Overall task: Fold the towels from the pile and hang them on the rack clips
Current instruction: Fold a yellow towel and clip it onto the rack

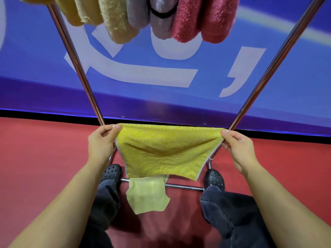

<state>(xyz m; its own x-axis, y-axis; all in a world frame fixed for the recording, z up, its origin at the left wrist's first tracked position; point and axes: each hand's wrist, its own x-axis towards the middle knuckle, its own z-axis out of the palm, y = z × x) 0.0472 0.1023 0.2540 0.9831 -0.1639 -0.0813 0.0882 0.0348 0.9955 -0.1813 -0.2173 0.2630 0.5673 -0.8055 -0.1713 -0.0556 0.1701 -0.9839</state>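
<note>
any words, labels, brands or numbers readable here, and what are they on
Blue banner behind the rack: large white strokes, apparently part of a character and a comma-like mark; cropped, so no whole word can be read.
Yellow towel, held out by the left hand and right hand: no label or print visible.
Hanging towels at the top: no text visible.
Black shoes: no brand visible.

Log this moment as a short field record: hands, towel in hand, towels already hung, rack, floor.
left hand: pinches the yellow towel's upper left corner
right hand: pinches its upper right corner
yellow towel: stretched between both hands, sagging in the middle, lower part hanging loose
pale green cloth: hangs below the yellow towel, in front of the rack's bottom bar
hung towels: yellow, beige, grey-purple and red ones hang at the top
rack: two chrome poles, splayed
floor: red
</note>
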